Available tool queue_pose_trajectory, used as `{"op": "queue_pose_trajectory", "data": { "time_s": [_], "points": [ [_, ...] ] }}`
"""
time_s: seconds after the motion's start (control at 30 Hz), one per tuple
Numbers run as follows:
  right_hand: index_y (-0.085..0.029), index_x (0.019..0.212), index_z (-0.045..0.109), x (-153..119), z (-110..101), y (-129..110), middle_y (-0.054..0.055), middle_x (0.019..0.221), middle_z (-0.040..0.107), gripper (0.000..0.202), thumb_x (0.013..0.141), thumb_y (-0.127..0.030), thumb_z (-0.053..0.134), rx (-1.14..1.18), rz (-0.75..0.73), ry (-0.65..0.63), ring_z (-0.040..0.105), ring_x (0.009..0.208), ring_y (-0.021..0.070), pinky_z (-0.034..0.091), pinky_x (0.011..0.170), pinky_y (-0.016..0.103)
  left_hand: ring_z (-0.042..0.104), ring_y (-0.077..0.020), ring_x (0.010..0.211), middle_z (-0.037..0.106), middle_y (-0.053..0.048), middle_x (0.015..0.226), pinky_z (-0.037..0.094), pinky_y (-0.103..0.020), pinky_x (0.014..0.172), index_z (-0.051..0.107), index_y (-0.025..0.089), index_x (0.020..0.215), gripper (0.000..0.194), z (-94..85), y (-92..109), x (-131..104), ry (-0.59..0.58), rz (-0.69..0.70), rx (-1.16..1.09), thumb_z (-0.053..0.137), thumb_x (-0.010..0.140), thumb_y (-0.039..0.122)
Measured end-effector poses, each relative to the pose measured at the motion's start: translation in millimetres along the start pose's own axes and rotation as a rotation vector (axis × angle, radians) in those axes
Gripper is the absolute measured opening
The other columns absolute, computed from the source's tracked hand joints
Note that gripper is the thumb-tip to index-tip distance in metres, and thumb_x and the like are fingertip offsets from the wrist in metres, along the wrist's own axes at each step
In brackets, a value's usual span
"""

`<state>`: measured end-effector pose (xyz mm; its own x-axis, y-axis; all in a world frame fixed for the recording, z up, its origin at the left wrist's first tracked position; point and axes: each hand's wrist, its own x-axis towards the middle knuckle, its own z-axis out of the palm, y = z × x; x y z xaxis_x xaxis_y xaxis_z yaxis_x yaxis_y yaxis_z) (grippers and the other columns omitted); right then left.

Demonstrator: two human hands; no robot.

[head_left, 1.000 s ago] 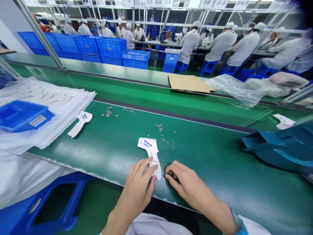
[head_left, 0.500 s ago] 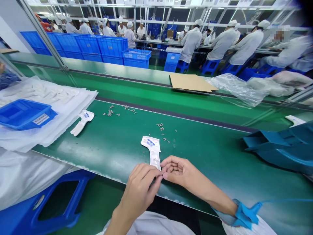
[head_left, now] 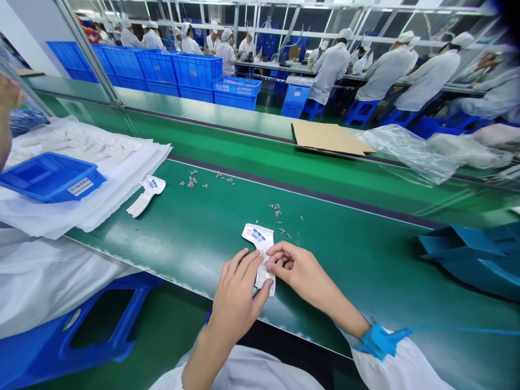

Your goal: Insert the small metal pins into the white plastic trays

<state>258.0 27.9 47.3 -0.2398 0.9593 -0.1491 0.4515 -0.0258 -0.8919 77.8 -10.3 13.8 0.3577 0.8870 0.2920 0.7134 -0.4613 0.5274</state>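
Note:
A white gun-shaped plastic housing half (head_left: pixel 263 241) with blue marks inside lies on the green bench in front of me. My left hand (head_left: pixel 236 290) is around its handle, thumb on the lower part and fingertips along the left edge. From the right, my right hand (head_left: pixel 298 270) has its thumb and fingers pinched together over the middle of the handle. Whatever is in that pinch is too small to make out. Small metal parts (head_left: pixel 277 210) lie loose just beyond the housing. A blue band (head_left: pixel 379 340) circles my right wrist.
Another white housing half (head_left: pixel 147 196) lies to the left, near more small metal parts (head_left: pixel 192 182). A blue tray (head_left: pixel 52 179) rests on white sheeting. Teal bins (head_left: pixel 471 260) stand at right. Cardboard (head_left: pixel 331 137) lies on the ledge. At far left, a co-worker's hand (head_left: pixel 6 108) shows.
My hands were meeting at the handle's lower end. Now they are apart, the left around the handle and the right's fingertips over its middle. The view has shifted slightly.

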Motion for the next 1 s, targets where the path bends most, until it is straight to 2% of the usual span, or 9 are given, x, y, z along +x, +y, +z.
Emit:
{"op": "queue_pose_trajectory", "data": {
  "time_s": [0.13, 0.37, 0.73, 1.0],
  "points": [
    [-0.024, 0.099, 0.064, 2, 0, -8, -0.002, 0.087, 0.070, 0.011, 0.090, -0.022, 0.058, -0.101, -0.056, -0.012, 0.064, 0.078, 0.0148, 0.046, 0.070, 0.027, 0.044, -0.0273, 0.135, 0.057, -0.005, 0.140, 0.042, -0.046, 0.105, 0.044, 0.023, 0.137, 0.042, 0.3, 0, 0, -0.020, -0.011, -0.005, 0.055, 0.097, 0.030],
    [-0.025, 0.101, 0.064, 6, -1, -21, -0.001, 0.086, 0.071, 0.013, 0.091, -0.021, 0.057, -0.224, -0.060, -0.051, 0.065, 0.078, 0.0169, 0.045, 0.068, 0.028, 0.046, -0.0268, 0.134, 0.059, -0.006, 0.138, 0.044, -0.046, 0.105, 0.045, 0.024, 0.136, 0.042, -0.8, 1, 1, -0.014, -0.027, -0.038, 0.056, 0.096, 0.030],
    [-0.024, 0.108, 0.065, 9, -10, -17, 0.000, 0.083, 0.070, 0.019, 0.089, -0.026, 0.061, -0.054, 0.031, -0.180, 0.066, 0.076, 0.0187, 0.048, 0.067, 0.029, 0.047, -0.0287, 0.132, 0.060, -0.007, 0.135, 0.044, -0.048, 0.104, 0.047, 0.022, 0.133, 0.042, -1.3, 1, 2, -0.012, -0.041, -0.058, 0.060, 0.094, 0.028],
    [-0.026, 0.107, 0.064, 7, -6, -22, -0.002, 0.082, 0.070, 0.018, 0.090, -0.022, 0.058, -0.164, 0.005, -0.131, 0.064, 0.073, 0.0173, 0.044, 0.067, 0.028, 0.047, -0.0285, 0.132, 0.060, -0.007, 0.135, 0.045, -0.048, 0.103, 0.046, 0.023, 0.133, 0.041, -2.9, 2, 2, -0.031, -0.045, -0.066, 0.060, 0.095, 0.030]
  ]
}}
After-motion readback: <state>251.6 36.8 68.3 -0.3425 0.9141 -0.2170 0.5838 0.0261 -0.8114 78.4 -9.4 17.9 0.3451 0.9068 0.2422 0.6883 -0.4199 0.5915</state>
